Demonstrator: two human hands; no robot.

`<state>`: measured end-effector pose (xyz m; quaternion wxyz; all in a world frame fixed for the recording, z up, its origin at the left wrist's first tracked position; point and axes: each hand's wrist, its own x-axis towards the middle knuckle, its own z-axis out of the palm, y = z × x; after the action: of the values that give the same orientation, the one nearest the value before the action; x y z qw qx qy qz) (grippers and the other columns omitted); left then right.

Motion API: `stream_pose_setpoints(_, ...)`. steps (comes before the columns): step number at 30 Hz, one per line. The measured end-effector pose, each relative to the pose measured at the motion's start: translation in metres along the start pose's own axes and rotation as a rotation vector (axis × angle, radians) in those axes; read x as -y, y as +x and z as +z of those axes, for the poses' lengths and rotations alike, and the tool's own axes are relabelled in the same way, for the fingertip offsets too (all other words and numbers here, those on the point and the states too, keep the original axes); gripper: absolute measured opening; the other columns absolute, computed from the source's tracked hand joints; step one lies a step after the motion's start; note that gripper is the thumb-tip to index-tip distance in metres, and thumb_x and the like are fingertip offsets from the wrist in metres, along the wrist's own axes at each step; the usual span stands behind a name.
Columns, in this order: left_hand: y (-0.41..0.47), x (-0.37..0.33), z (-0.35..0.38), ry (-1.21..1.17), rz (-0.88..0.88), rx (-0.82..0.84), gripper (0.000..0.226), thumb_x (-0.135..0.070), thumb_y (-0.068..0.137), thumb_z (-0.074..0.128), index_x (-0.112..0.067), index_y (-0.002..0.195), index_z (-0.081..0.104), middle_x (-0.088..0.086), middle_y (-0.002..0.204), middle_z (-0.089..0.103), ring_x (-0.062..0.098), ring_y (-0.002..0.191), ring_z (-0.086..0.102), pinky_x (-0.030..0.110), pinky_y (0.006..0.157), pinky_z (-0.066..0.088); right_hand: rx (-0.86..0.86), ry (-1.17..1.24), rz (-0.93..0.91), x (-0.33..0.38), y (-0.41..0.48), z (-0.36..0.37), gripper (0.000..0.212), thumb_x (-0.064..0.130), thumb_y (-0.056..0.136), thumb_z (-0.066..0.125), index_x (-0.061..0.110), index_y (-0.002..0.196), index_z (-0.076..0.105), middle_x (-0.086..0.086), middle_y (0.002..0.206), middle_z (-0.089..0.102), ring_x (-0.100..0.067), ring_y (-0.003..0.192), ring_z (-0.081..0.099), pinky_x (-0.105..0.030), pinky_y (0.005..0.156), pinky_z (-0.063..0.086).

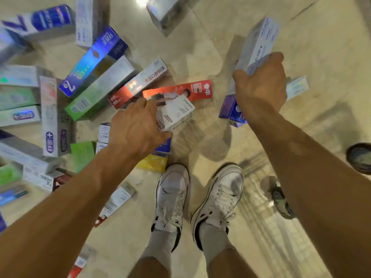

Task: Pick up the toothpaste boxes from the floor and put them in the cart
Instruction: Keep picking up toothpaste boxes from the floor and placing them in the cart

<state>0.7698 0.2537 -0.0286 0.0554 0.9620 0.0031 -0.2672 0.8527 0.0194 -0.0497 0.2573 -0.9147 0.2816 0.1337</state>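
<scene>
Several toothpaste boxes lie scattered over the beige floor, mostly on the left. My left hand (136, 127) grips a white box (176, 113) and holds it just above the floor in the middle. Behind it lies a red box (192, 90) flat on the floor. My right hand (261, 83) grips a pale blue-white box (259, 43) that sticks up and away from it. A purple box (230, 111) shows under my right wrist; whether that hand holds it too I cannot tell. No cart is in view.
My two white sneakers (200, 197) stand at the bottom centre. Another person's shoes (359, 157) are at the right edge. A green box (100, 93) and a blue holographic box (92, 63) lie in the left pile. A grid-like shadow falls on the floor at lower right.
</scene>
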Motion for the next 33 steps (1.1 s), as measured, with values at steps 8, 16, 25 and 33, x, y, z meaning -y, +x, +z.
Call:
stream_pose_setpoints(8,-0.059,-0.038,-0.221,-0.064,-0.129,-0.207,0.068,-0.067,0.073,0.069,-0.013,0.110,0.050,0.011,0.103,0.060,0.036,0.096,0.060,0.039,0.064,0.038,-0.028,0.033,-0.147,0.100,-0.122,-0.165,0.049,0.030,0.083,0.064,0.015,0.127,0.048,-0.004,0.116,0.062,-0.030,0.107,0.058,-0.039,0.075,0.048)
stream_pose_setpoints(16,-0.185,-0.085,-0.500,-0.066,-0.135,-0.359,0.061,-0.058,0.077,0.068,-0.011,0.112,0.051,0.011,0.106,0.060,0.033,0.098,0.059,0.036,0.065,0.033,-0.063,0.076,-0.297,0.214,-0.236,-0.414,0.044,0.036,0.084,0.065,0.020,0.123,0.051,-0.001,0.113,0.060,-0.026,0.104,0.056,-0.036,0.066,0.044)
stream_pose_setpoints(25,-0.362,-0.141,-0.730,0.002,0.003,-0.406,0.062,-0.062,0.075,0.066,-0.013,0.108,0.047,0.006,0.101,0.056,0.029,0.093,0.060,0.034,0.065,0.035,-0.162,0.059,-0.337,0.266,-0.357,-0.672,0.048,0.041,0.083,0.067,0.025,0.125,0.052,0.002,0.112,0.058,-0.021,0.106,0.053,-0.033,0.068,0.040)
stream_pose_setpoints(33,-0.434,-0.227,-0.783,0.004,0.281,-0.339,0.058,-0.059,0.072,0.070,-0.016,0.102,0.045,0.004,0.099,0.059,0.027,0.088,0.062,0.032,0.065,0.039,-0.370,0.091,-0.118,0.221,-0.439,-0.771,0.045,0.046,0.081,0.062,0.024,0.118,0.050,0.003,0.104,0.056,-0.022,0.096,0.054,-0.036,0.064,0.046)
